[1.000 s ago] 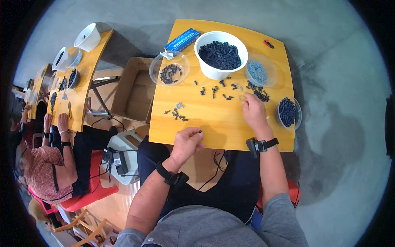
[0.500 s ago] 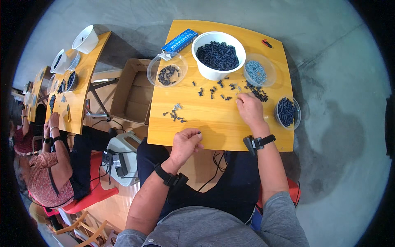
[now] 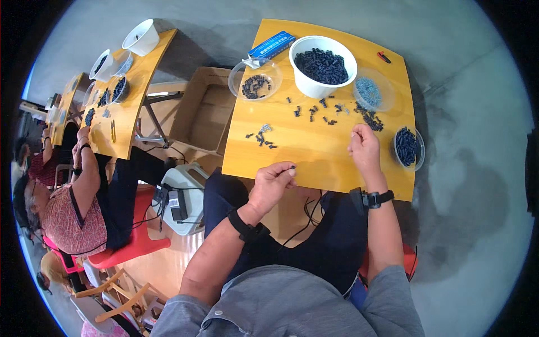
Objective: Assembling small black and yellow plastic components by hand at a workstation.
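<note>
My left hand is at the table's near edge, thumb and fingers pinched on a small black plastic piece. My right hand hovers over the right half of the table with its fingers curled together; what they hold, if anything, is hidden. Beyond it lie loose black pieces and a few silver screws. More black pieces and a little heap of silver screws lie on the left side of the tabletop.
A white tub of black pieces stands at the back. Around it are a clear bowl, a tub of bluish screws, a tub of black pieces, a blue box and a red-black tool. A co-worker sits left, past a carton.
The whole view has shifted, so the table appears farther right and higher. My right hand has drawn back slightly from the loose pieces toward me. My left hand keeps its pinch.
</note>
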A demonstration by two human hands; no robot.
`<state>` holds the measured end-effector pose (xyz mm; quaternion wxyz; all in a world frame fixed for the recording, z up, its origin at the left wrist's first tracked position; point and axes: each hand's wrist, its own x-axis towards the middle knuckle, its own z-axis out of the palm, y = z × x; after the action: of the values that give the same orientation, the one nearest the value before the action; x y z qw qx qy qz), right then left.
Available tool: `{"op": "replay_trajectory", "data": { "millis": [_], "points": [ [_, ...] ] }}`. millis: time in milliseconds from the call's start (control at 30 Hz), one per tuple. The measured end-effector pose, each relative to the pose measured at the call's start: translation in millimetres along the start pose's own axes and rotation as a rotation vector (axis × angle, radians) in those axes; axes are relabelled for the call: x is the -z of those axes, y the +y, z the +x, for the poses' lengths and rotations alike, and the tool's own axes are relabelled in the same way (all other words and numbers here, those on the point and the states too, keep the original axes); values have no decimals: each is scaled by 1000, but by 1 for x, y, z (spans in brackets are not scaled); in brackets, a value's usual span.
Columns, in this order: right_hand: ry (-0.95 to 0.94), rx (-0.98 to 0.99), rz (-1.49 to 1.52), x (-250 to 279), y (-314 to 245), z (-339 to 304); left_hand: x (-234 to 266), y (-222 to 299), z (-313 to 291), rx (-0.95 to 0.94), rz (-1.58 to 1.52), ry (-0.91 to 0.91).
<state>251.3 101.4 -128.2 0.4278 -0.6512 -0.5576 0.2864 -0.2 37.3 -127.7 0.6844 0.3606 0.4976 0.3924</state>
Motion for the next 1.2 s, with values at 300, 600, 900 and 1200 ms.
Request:
{"op": "replay_trajectory", "data": {
  "millis": [300, 600, 900, 1200],
  "points": [
    [-197, -160, 530, 3, -97, -60, -19, 62, -53, -170, -111, -97],
    [-350, 32, 607, 7, -162, -118, -20, 65, -87, -298, -121, -201],
    [-393, 59, 593, 8, -171, -140, -21, 75, -109, -322, -51, -227],
    [-345, 212, 448, 11, -174, -142, -22, 83, -118, -339, -18, -233]
  ]
}}
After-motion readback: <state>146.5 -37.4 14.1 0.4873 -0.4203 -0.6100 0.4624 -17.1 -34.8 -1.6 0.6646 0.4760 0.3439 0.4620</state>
